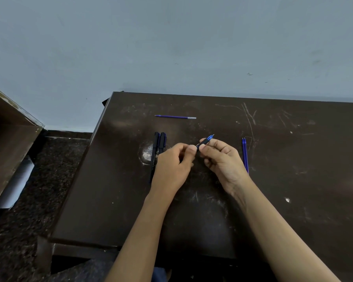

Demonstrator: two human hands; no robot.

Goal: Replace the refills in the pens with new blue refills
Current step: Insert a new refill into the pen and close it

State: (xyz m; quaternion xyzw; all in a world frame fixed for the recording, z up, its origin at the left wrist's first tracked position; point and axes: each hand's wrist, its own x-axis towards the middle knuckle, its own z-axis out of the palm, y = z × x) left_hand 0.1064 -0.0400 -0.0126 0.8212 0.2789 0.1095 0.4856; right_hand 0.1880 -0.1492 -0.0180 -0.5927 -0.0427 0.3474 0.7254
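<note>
- Right hand (pixel 222 159) pinches the pen (pixel 206 141) near its blue tip, tip pointing up and away; likely steadying it for unscrewing or reassembly.
- Left hand (pixel 174 161) closed on the pen's rear end, grip partly hidden.
- Two capped pens (pixel 158 147) lie just left of the left hand, probably queued.
- Two blue refills (pixel 245 153) just right of the right hand, within reach.
- Single refill (pixel 175 117) lies beyond both hands on the surface (pixel 293 159), probably a discard.

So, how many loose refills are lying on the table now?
3. One refill lies alone at the far side; two refills lie side by side beyond the right hand, which may hide more.
</note>
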